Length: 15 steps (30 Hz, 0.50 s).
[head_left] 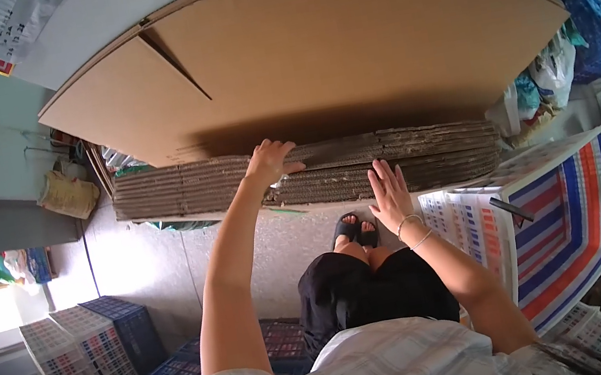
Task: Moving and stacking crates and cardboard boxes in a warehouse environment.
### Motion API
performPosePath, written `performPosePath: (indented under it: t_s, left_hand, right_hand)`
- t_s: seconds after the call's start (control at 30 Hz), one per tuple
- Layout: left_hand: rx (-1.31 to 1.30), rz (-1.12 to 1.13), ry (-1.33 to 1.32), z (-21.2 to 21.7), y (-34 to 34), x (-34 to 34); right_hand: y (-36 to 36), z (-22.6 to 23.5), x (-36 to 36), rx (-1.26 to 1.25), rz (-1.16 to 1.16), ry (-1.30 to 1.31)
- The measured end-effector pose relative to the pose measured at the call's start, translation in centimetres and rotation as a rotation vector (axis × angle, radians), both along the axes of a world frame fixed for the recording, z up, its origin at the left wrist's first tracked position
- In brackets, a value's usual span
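Up at ten o'clock, a pale sheet [12, 29] is showing dark printing above a red strip, too blurred for me to make out. Right in the middle of the dial, the stack of corrugated cardboard [331, 178] is lying crosswise before me, its ribbed, ragged edges facing me. Here's my left hand [271, 164], just toward eleven: the thumb is spreading away from bent fingers at the stack's upper edge, and whether it's pinching a layer I can't tell. My right hand [390, 188], over at three, is lying wide, fingers straight, tips touching the layers.

Beyond, a big brown cardboard sheet [340, 46] is filling twelve o'clock, its far edge curving from ten round to two, a slit running in at eleven. Grey floor [147, 269] is stretching from the stack's near edge out toward eight. On to the containers: a striped woven bag [563, 239] is bulking large between three and four, plaid bags [81, 351] are sitting at eight, and a whitish plastic bag [555, 69] is bunching near two, all their contents hidden from me.
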<state>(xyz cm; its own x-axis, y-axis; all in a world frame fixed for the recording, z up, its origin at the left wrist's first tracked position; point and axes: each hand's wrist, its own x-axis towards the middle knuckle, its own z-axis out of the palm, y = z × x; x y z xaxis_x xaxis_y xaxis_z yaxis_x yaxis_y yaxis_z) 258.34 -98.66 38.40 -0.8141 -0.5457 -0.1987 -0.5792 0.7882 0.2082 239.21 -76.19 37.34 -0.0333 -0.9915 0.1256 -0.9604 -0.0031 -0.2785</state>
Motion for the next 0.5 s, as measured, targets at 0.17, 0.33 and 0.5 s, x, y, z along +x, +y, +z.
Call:
performPosePath:
  t_s: [0.17, 0.33, 0.5]
  left_hand:
    - [-0.093, -0.02, 0.027, -0.2, -0.7, -0.7]
    - [-0.221, -0.135, 0.109, -0.5, 0.1, 0.7]
    - [0.083, -0.1, -0.268, -0.4, -0.9, -0.5]
  right_hand:
    - [-1.1, -0.7, -0.3, 0.0, -0.025, 0.009]
    - [-2.8, 1.2, 0.0, 0.153, 0.029, -0.004]
    - [-4.5, 1.5, 0.1, 0.143, 0.131, -0.027]
